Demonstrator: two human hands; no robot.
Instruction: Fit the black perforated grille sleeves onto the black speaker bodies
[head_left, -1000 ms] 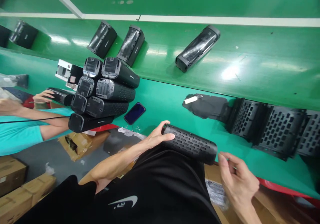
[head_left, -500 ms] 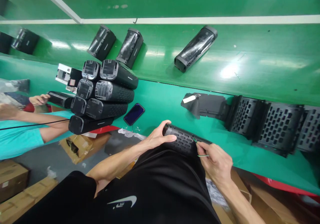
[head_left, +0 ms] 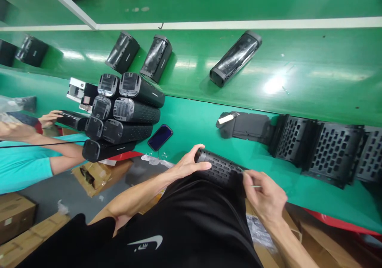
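A long black cylindrical speaker shell with rows of oval perforations (head_left: 219, 167) lies on its side at the near edge of the green bench, tilted down to the right. Its rounded left end is gripped; its right end is hidden behind fingers pinching a thin pale strip (head_left: 253, 185).

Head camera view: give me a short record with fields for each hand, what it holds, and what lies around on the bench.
left hand: left hand grips the end of the perforated black speaker shell
right hand: right hand pinches a thin tool against the shell
bench: green bench
stack: stacked speakers, bench's left
phone: dark phone lying flat
grilles: flat perforated grilles, right
conveyor: wrapped speakers on the belt
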